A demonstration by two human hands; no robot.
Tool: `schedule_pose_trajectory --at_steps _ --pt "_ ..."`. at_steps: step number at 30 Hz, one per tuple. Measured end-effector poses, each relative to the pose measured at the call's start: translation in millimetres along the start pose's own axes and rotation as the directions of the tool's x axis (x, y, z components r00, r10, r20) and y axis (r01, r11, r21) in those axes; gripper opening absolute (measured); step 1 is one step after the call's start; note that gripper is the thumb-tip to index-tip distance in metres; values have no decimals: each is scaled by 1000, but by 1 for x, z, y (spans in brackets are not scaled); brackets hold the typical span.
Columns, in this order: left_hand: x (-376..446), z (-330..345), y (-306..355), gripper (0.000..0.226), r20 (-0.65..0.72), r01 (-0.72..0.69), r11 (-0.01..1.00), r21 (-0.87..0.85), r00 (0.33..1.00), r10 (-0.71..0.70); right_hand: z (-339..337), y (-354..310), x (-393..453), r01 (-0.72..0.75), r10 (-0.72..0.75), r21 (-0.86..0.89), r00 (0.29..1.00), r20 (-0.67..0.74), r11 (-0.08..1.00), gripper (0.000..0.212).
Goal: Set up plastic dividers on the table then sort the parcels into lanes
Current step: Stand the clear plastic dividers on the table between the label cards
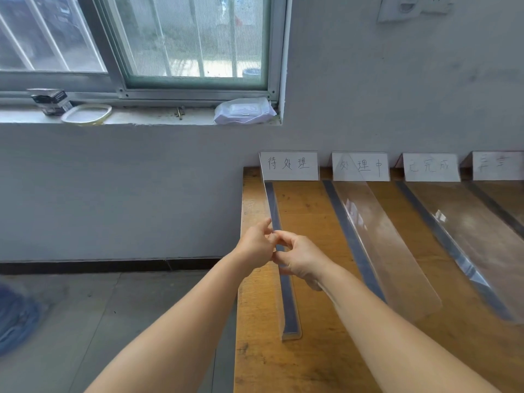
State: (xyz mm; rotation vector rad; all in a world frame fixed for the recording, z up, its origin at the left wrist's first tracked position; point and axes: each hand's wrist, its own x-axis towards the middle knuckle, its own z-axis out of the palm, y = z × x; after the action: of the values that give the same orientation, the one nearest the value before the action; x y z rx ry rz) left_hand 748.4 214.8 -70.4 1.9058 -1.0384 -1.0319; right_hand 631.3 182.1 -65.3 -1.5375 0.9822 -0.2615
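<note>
A clear plastic divider (287, 304) with a dark base strip stands along the left side of the wooden table (312, 358). My left hand (255, 245) and my right hand (300, 258) both pinch its upright clear sheet near the middle, fingertips close together. Two more clear dividers (377, 245) (465, 251) stand upright on dark strips further right, and a dark strip (499, 208) lies at the far right. No parcels are in view.
Several white hand-written label cards (289, 165) lean against the grey wall at the table's back edge. A windowsill (158, 116) holds a white wipes pack (243, 110), a tape ring and a small box. Grey floor lies to the left, with a blue object (14, 319).
</note>
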Motion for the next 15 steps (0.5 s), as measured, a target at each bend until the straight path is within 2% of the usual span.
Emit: schedule_pose_trajectory --at_steps 4,15 --pt "-1 -1 0 55 -3 0 1000 30 1000 0 2 2 -2 -4 3 -54 1000 -22 999 53" --pt "-9 -3 -1 57 9 10 997 72 1000 -11 3 1 -14 -4 -6 -109 995 -96 994 69"
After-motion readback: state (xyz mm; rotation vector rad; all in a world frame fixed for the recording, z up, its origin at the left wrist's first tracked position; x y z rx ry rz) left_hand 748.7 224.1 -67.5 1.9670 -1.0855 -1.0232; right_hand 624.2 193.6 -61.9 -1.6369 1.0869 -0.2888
